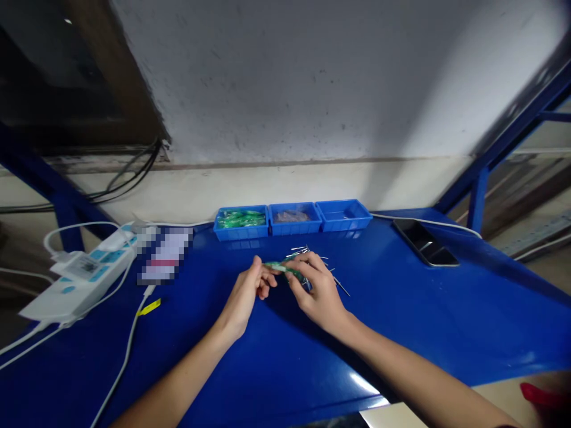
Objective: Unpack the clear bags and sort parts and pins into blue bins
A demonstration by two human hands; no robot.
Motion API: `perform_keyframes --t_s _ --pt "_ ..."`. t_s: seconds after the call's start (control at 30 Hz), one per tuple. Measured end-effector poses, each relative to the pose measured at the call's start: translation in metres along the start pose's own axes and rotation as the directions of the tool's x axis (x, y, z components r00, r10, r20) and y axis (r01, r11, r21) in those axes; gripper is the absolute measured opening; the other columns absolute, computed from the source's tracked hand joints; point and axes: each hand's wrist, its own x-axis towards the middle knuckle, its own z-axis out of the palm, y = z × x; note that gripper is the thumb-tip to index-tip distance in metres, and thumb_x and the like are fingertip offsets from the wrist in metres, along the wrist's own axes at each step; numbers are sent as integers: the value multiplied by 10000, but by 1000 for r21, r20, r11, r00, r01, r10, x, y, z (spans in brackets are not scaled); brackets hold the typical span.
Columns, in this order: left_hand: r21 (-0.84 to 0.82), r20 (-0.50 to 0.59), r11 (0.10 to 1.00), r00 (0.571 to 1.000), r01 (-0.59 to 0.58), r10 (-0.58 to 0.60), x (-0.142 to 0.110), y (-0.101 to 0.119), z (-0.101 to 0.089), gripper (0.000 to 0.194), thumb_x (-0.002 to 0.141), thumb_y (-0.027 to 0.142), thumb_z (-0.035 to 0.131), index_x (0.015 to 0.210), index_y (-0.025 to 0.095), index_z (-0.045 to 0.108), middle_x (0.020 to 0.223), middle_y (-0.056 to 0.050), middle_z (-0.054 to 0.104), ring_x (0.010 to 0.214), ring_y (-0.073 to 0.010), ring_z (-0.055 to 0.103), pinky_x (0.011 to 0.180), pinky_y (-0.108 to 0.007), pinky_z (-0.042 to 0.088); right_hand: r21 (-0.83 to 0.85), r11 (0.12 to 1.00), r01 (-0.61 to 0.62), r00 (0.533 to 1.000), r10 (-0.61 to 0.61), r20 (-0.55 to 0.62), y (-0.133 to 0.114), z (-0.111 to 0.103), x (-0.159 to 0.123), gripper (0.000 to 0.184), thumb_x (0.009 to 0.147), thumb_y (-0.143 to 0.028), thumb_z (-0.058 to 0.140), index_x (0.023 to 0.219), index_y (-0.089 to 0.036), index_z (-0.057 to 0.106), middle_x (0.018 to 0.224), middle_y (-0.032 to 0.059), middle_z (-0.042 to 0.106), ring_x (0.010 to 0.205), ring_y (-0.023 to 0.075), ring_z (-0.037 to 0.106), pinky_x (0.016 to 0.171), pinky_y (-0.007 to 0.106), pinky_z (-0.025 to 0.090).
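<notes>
Several black cables (134, 179) run along the wall at far left, below a dark window (49, 65). Left side of our blue tabletop (401, 321): white power strip (51, 306) lying at a slant, white adapter (82, 266) plugged in, white leads coming off it. Just right of that, a flat rectangular item (165, 255), pixelated, so we can't read what it is. White cable (127, 351) meets its near end, with a yellow tag (150, 307) near the joint.

Far middle, three blue bins in a row against the wall. Left bin (243, 234) has green pieces in clear plastic, middle bin (297, 227) has brownish stuff we can't identify, right bin (345, 224) has something slim and too small to name.

Near side of the bins, our left hand (245, 292) has thumb and index closed on the left end of a slim green piece (275, 266), other fingers curled. The piece sits between our two hands, just above the table. Our right hand (322, 291) has thumb and fingers closed around its right end, partly hiding it. Thin metal rods (342, 287) lie loose beyond and right of that hand, some hidden by it.

Far right: black smartphone (426, 242), flat, slanted. Near right corner: red object (542, 393), blurred.
</notes>
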Motion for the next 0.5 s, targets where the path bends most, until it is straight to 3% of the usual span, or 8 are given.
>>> perform_keyframes --t_s 0.07,0.13,0.23,0.3,0.37,0.43,0.5 --pt "-81 4 995 998 57 -57 2 -2 0 471 830 564 460 766 118 598 680 -28 562 529 -93 445 501 -220 329 -43 998 46 999 -46 11 1 2 -2 297 803 -84 473 1017 -199 644 962 84 551 912 204 521 828 372 424" --pt "-52 9 998 999 38 -37 3 -5 -1 344 812 467 551 804 127 598 680 -16 563 553 -93 467 519 -211 345 -53 997 52 998 -51 34 2 3 -3 385 745 -28 461 1030 -213 641 1033 90 525 978 219 499 858 392 415" --pt "155 -10 978 990 -141 144 4 -9 -4 217 829 347 561 923 156 605 710 -8 575 624 -116 519 579 -222 397 -11 999 -40 998 40 56 0 2 -1 393 697 -35 489 1012 -213 641 1084 91 501 1048 239 469 907 416 387" --pt "367 -17 878 941 -309 338 4 -11 -6 185 847 281 537 984 178 607 797 -23 603 691 -133 551 637 -242 429 89 980 -178 982 170 87 -3 0 2 258 751 -131 528 972 -196 643 1012 79 536 987 228 500 886 397 394" --pt "546 39 705 855 -452 517 2 -11 -7 197 857 207 506 1020 200 617 905 -42 611 790 -152 571 711 -264 445 239 906 -349 933 314 174 -5 0 5 197 841 -289 498 914 -175 642 888 55 575 859 195 534 800 345 420" --pt "631 139 553 780 -544 610 0 -11 -6 249 864 144 467 1044 218 623 978 -53 597 895 -168 566 794 -284 443 358 799 -482 875 419 244 -4 0 7 328 891 -410 428 847 -160 636 769 27 581 735 161 528 699 292 420" --pt "645 220 479 745 -596 630 -3 -11 -4 288 871 114 436 1055 231 624 1012 -57 584 963 -174 549 853 -297 430 414 743 -526 850 471 236 -1 2 8 370 895 -447 419 812 -154 628 703 7 566 661 138 501 631 259 400"
